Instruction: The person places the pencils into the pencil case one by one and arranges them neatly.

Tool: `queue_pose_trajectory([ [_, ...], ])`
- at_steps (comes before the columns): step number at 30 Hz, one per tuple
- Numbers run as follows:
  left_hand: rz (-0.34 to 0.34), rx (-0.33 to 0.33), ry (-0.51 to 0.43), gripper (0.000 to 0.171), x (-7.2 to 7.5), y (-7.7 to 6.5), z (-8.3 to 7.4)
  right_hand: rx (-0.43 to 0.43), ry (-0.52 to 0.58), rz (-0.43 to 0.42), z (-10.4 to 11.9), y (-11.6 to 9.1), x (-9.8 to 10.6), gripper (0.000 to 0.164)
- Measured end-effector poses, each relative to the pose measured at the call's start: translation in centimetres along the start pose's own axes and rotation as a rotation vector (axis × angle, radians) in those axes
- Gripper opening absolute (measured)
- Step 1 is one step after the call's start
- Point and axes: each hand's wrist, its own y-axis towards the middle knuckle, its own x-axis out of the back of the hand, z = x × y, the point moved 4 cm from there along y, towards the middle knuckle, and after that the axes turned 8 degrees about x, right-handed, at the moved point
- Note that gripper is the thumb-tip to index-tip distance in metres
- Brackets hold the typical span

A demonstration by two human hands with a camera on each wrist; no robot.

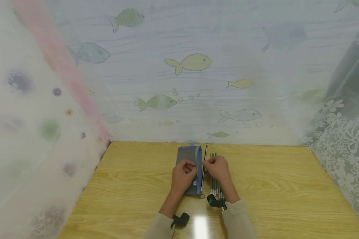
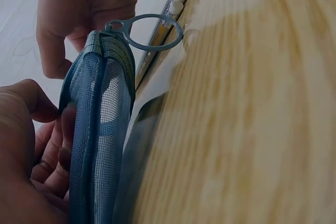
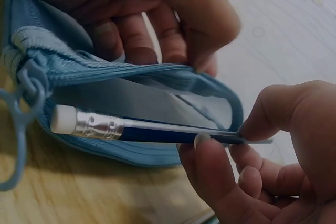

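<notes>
A blue-edged grey mesh pencil case [image 1: 185, 153] stands lengthwise on the table, its zipped side spread apart along the right. My left hand [image 1: 183, 176] pinches the case's edge between thumb and fingers. Between the thumb and fingertips of my right hand [image 1: 219, 170] is a dark blue pencil [image 3: 157, 131]. Its white eraser and silver ferrule point toward the zipper end, and its shaft lies across the case's opening in the right wrist view. A ring-shaped zipper pull [image 3: 20, 129] hangs at the case's near end.
Several more pencils [image 1: 216, 190] lie side by side under and beside my right forearm, eraser ends toward me. The wood-grain table [image 1: 131, 172] meets a fish-print sheet [image 1: 194, 63] at the back. Small black cameras [image 1: 182, 219] sit at both wrists.
</notes>
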Motion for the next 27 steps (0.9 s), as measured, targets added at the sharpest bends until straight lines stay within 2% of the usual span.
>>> queue_pose_trajectory([
  [13, 0.020, -0.035, -0.053, 0.014, -0.3, 0.0, 0.0, -0.002, 0.029, 0.054, -0.5, 0.0, -1.0, 0.021],
  [20, 0.030, -0.022, -0.074, 0.015, -0.3, -0.1, -0.1, 0.019, 0.015, 0.055, -0.5, 0.1, -1.3, 0.022],
  [27, 0.040, -0.042, -0.099, 0.016, -0.4, -0.2, 0.0, -0.021, 0.015, 0.032, -0.8, 0.1, -1.4, 0.023],
])
